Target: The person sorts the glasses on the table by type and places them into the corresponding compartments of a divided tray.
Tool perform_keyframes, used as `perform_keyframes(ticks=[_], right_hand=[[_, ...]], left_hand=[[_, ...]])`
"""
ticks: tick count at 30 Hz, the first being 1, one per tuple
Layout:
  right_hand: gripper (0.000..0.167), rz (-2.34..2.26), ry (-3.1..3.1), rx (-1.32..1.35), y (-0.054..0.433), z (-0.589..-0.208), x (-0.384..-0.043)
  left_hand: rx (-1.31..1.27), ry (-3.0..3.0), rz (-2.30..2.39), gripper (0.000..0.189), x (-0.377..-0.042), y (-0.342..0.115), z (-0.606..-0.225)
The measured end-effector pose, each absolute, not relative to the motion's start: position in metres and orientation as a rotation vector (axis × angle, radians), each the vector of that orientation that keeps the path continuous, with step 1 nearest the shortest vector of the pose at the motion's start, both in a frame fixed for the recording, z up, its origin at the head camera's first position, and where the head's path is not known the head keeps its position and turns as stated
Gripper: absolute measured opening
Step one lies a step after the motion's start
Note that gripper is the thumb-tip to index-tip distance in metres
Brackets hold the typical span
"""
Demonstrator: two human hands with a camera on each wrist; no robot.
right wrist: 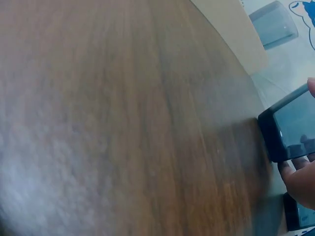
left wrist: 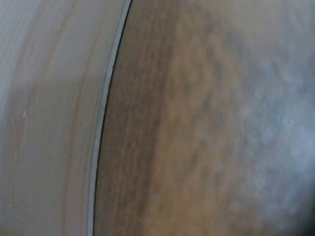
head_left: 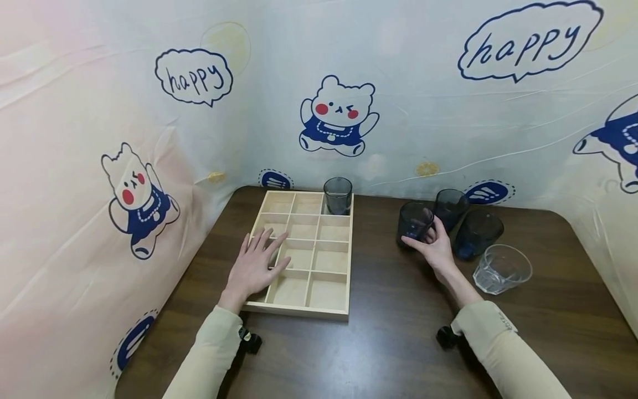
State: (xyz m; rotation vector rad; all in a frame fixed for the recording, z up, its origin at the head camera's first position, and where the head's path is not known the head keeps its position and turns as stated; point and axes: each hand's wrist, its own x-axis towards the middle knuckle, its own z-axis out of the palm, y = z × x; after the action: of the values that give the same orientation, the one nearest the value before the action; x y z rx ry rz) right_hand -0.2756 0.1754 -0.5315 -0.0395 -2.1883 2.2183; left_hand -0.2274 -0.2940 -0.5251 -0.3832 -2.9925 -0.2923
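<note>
My right hand grips a dark tinted glass on the table's right side, thumb and fingers about it. In the right wrist view this glass is partly cut off by the frame edge. Spread and fairly straight, the fingers of my left hand rest over the left side of a light wooden divided box. Another dark tinted glass stands in the box's back right compartment. The left wrist view holds only the box's side wall and the tabletop, with no fingers visible.
Just right of the held glass stand two more dark glasses, one behind and one beside my right hand. A clear glass sits nearer, by the right wrist. A printed cloth hangs behind the dark wooden table.
</note>
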Motion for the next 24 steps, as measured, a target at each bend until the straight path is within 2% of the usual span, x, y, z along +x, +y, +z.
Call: perform_keyframes(ticks=[6, 24], right_hand=[[0.071, 2.228, -2.242, -0.01, 0.17, -0.526, -0.27], [0.065, 2.387, -2.193, 0.088, 0.147, -0.515, -0.263]], left_hand=[[-0.375, -3.0, -0.283, 0.074, -0.228, -0.294, -0.525], [-0.374, -3.011, -0.294, 0.075, -0.229, -0.295, -0.525]])
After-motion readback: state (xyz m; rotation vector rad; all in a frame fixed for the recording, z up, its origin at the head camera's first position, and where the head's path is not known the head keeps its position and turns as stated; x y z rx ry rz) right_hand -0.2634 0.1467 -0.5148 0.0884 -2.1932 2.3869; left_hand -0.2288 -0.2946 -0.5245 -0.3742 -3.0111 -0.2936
